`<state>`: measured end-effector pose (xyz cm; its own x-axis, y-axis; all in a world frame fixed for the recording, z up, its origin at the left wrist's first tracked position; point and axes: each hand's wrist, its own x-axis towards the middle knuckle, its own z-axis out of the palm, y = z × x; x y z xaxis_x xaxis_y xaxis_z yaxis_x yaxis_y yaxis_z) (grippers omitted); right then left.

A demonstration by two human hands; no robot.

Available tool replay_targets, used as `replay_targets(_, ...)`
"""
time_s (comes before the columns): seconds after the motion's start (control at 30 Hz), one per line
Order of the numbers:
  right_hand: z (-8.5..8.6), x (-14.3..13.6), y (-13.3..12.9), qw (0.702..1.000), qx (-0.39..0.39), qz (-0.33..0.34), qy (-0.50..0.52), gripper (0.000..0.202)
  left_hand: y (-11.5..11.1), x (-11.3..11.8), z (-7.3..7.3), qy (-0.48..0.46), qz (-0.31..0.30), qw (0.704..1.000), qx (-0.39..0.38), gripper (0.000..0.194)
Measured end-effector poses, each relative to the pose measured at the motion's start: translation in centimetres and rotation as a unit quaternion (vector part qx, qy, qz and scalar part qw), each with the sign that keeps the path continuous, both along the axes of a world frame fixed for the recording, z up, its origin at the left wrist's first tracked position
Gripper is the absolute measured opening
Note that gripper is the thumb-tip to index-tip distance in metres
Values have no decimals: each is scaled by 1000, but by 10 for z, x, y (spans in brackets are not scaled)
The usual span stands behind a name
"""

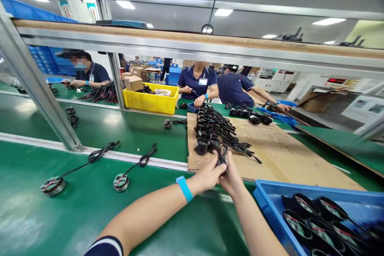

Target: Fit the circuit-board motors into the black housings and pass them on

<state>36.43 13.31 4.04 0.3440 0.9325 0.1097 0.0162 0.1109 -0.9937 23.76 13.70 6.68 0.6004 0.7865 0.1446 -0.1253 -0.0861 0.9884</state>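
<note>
Head view: black cable bundle [222, 156] held between left hand [209, 173] and right hand [232, 177], both closed round it. Likely light, springy, hardly fragile; best gripped mid-coil. Just beyond the grip, corded black cups [201, 147] on cardboard [279, 161]; right of it, blue bin [300, 188] of black housings [295, 224].

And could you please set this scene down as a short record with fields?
Hands: left hand and right hand together on a black cable bundle
Ahead: black round housings with cables, in rows on a cardboard sheet
Left: two round parts with cables on the green bench
Right: blue bin holding round black parts
Beyond: yellow bin
</note>
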Motion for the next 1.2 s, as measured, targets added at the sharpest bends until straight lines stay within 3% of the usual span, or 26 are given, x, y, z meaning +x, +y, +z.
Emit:
replay_targets(0.1,14,15,-22,998,-3,9,61,57,31,-10,10,80,63,992,75,44)
replay_targets(0.2,40,36,-20,991,40,-11,124,79,84,-34,17,159,177,963,130,39)
replay_targets(0.3,59,54,-4,969,130,-67,202,94,146,-63,15,254,304,907,141,56)
replay_targets(0.37,58,58,7,960,140,-126,207,83,184,-81,9,316,354,871,130,70)
replay_targets(0.47,36,51,18,960,114,-203,154,69,229,-100,-3,382,379,835,118,65)
replay_targets(0.6,-15,21,13,949,118,-288,53,64,275,-109,-17,429,364,817,129,45)
replay_targets(0.7,-44,-2,4,953,103,-283,-24,50,299,-105,-25,445,343,812,159,38)
replay_targets(0.87,-54,-12,4,959,73,-248,-116,42,308,-94,-38,459,343,794,202,34)
replay_targets(0.97,-53,-11,7,954,67,-248,-158,37,298,-97,-29,458,342,789,225,47)
replay_targets(1.1,-56,-12,6,944,82,-238,-211,32,270,-113,17,451,301,796,269,69)
replay_targets(1.2,-56,-18,3,938,113,-201,-259,34,228,-131,63,439,239,798,337,75)
